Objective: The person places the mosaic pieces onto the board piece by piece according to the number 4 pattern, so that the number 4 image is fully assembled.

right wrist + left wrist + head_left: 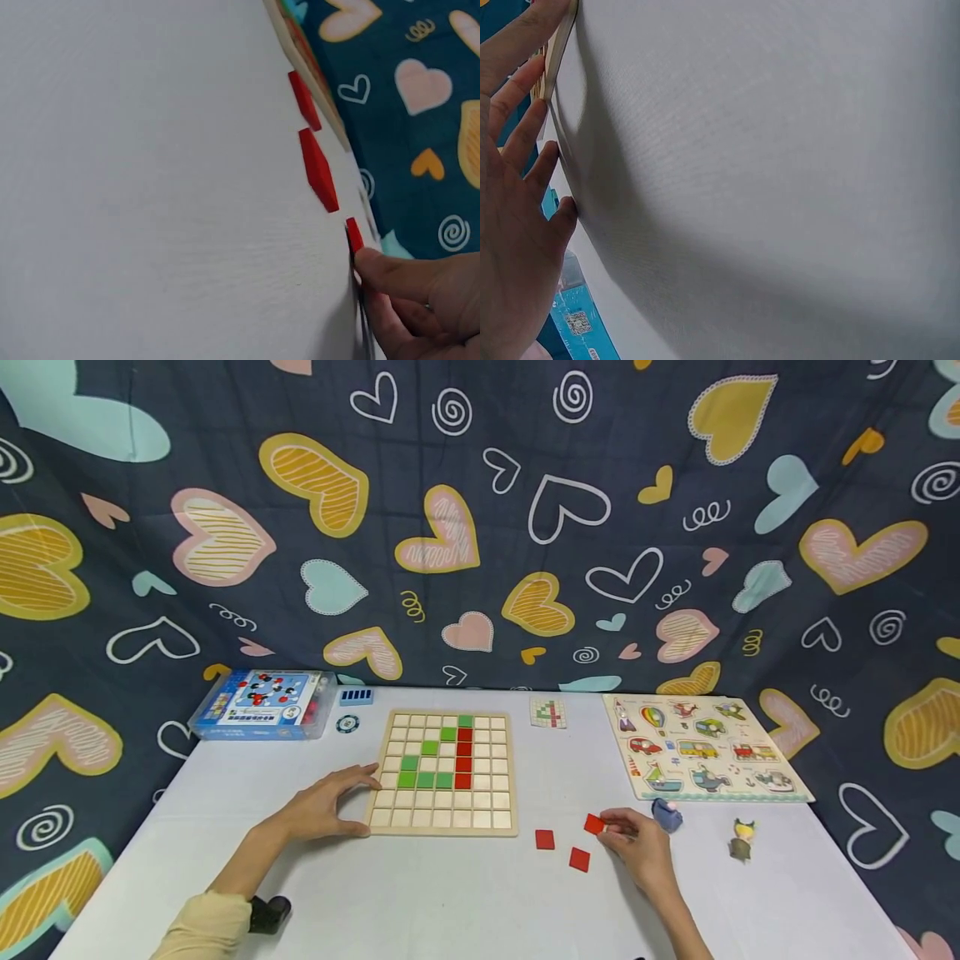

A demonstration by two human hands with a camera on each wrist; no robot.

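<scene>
A wooden grid board (441, 817) lies on the table with several green square tiles (430, 747) and a column of red tiles (464, 751) in its cells. My left hand (327, 804) is at the board's left side, fingertips and thumb right at the edge; the left wrist view shows its fingers (525, 135) spread and fairly straight. To the right of the board, my right hand (639, 848) pinches a red square tile (594, 823) between thumb and fingers. Two loose red tiles lie nearby, one (544, 839) close to the board, the other (579, 859) nearer me.
A small pattern card (549, 712) lies behind the board. At the back right is a picture puzzle board (705, 747), with a blue figure (666, 815) and a small doll (742, 841) before it. A plastic box (262, 704), a blue piece (356, 696) and a round chip (348, 723) sit back left.
</scene>
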